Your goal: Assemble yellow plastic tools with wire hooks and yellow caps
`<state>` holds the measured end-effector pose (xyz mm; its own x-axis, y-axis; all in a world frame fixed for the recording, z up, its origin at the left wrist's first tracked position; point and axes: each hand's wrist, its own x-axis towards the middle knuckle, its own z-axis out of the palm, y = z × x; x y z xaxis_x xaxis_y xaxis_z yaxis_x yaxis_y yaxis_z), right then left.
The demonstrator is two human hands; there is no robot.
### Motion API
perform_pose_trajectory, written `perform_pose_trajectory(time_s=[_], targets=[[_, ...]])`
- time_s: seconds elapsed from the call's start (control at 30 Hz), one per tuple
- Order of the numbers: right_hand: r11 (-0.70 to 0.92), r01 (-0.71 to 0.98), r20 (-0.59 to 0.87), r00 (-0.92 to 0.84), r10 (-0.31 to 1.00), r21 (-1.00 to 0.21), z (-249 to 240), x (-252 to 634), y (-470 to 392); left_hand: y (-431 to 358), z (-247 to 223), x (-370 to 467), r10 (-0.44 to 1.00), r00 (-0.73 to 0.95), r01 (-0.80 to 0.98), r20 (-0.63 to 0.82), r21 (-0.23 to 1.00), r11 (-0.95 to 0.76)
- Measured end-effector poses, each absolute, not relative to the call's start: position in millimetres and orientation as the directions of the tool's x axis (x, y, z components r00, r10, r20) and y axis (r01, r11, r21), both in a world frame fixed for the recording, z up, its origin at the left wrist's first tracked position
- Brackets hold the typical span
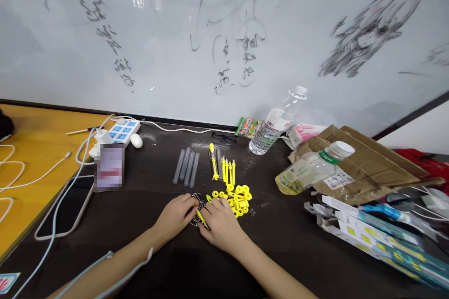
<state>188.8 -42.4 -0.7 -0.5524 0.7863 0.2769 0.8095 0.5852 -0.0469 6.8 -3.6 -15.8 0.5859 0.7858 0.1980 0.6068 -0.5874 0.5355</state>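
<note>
My right hand (221,225) is closed around a slim yellow plastic rod (202,219), which slants between my two hands. The fingers of my left hand (176,215) are pinched together close to the rod's upper end; whatever they hold is too small to make out. Thin metal rings or wires (197,200) lie tangled between the hands, partly covered by them. Just beyond my right hand is a heap of yellow plastic rings and small parts (240,202). Several yellow rods with metallic tips (228,172) lie behind it, beside a longer yellow assembled piece (213,162).
Several clear tubes (186,168) lie behind my left hand. At left are a phone (66,208), a blurred-out item (109,167), a power strip (123,131) and cables. Two bottles (271,128), cardboard (365,159) and a torn box (379,238) stand right, below a whiteboard (168,70).
</note>
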Motion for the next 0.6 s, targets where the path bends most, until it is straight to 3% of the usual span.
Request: perform_pose_trajectory(time_s=[0.13, 0.23, 0.33, 0.47, 0.6], targets=[[0.545, 0.827, 0.282, -0.494, 0.822, -0.139, 2, 189, -40, -7, -14, 6, 0.796, 0.524, 0.568, 0.303, 0.572, -0.592], [0.376, 0.873, 0.334, -0.27, 0.903, -0.31, 13, 208, -28, -10, -11, 6, 0.715, 0.588, 0.487, 0.378, 0.541, -0.686], [0.218, 0.842, 0.393, -0.009, 0.92, -0.493, 20, 245, -9, -10, -9, 7, 0.612, 0.729, 0.423, 0.307, 0.501, -0.755], [0.128, 0.676, 0.386, 0.245, 0.889, -0.726, 17, 300, 13, -8, -10, 8, 0.608, 0.756, 0.434, 0.243, 0.509, -0.743], [0.161, 0.465, 0.374, 0.414, 0.83, -0.871, 12, 331, 26, -8, -6, 5, 0.633, 0.741, 0.463, 0.223, 0.513, -0.723]])
